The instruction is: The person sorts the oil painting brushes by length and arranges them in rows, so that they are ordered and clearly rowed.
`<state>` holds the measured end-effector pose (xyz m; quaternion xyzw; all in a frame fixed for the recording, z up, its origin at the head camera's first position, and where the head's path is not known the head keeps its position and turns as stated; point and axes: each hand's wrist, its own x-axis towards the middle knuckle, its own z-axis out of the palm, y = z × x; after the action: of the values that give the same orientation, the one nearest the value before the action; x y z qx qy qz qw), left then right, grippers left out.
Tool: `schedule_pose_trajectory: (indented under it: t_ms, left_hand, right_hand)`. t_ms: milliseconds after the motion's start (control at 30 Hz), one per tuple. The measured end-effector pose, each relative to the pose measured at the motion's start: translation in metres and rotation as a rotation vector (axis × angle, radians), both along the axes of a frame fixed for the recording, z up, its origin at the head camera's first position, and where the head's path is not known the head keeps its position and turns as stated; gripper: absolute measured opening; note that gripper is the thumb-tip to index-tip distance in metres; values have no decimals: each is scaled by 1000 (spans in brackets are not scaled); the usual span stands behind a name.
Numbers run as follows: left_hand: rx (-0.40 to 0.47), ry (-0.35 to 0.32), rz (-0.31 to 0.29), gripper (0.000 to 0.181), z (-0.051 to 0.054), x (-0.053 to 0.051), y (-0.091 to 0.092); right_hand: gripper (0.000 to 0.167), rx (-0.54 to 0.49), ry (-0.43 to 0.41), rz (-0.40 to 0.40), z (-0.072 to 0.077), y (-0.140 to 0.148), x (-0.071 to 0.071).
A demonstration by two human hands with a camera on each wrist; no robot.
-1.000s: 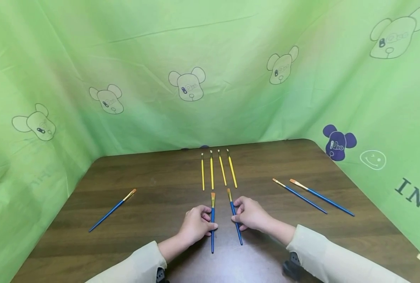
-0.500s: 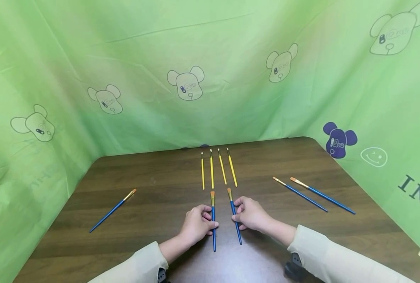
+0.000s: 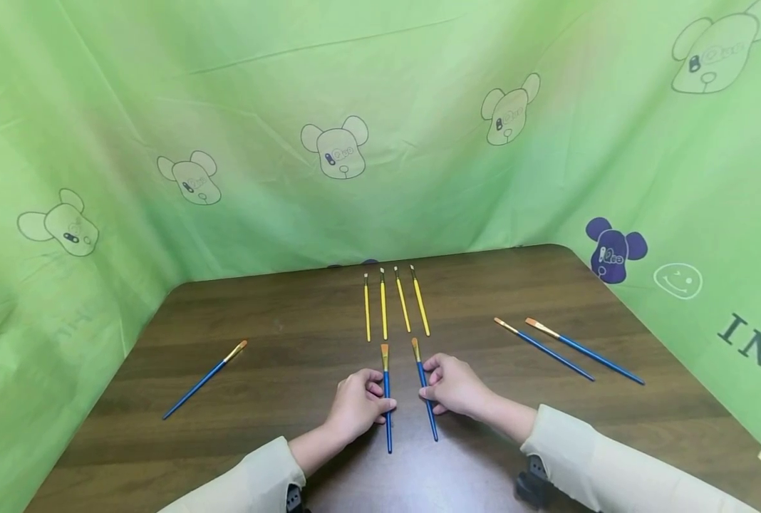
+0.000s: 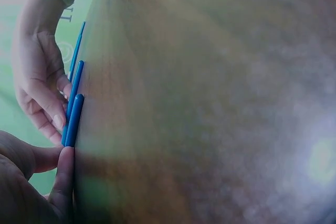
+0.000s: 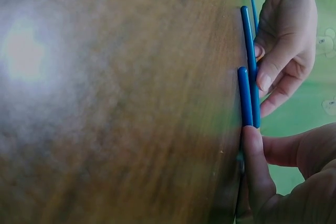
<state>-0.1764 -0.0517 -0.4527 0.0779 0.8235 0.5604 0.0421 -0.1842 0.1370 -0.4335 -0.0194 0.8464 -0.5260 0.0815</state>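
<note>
Slightly turned since the earlier frame, one blue brush [image 3: 387,383], short of the yellow brushes [image 3: 383,306], is pinched mid-handle by the left hand [image 3: 355,407]; the right hand [image 3: 454,386] pinches its neighbour [image 3: 422,375], for steering, we judge.

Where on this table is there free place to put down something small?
Bare table lies between the lone blue brush at left and the left hand, and between the yellow brushes and the blue pair at right. The middle is crowded: yellow brushes, left hand, right hand, left-held brush and right-held brush lie close together.
</note>
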Motion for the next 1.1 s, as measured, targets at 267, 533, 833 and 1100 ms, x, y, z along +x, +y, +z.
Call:
schedule_pose_trajectory:
  t_ms: [267, 533, 833, 1100]
  left_hand:
    - [0, -9, -5, 40, 0, 0, -1]
    - [26, -27, -11, 40, 1, 0, -3]
    - [121, -72, -40, 39, 3, -2, -10]
    - [179, -112, -81, 42, 6, 0, -15]
  right_hand:
    - [37, 12, 2, 4, 2, 0, 0]
    - [36, 19, -17, 13, 2, 1, -2]
    - [37, -4, -36, 13, 5, 3, -2]
    - [36, -10, -37, 23, 5, 7, -2]
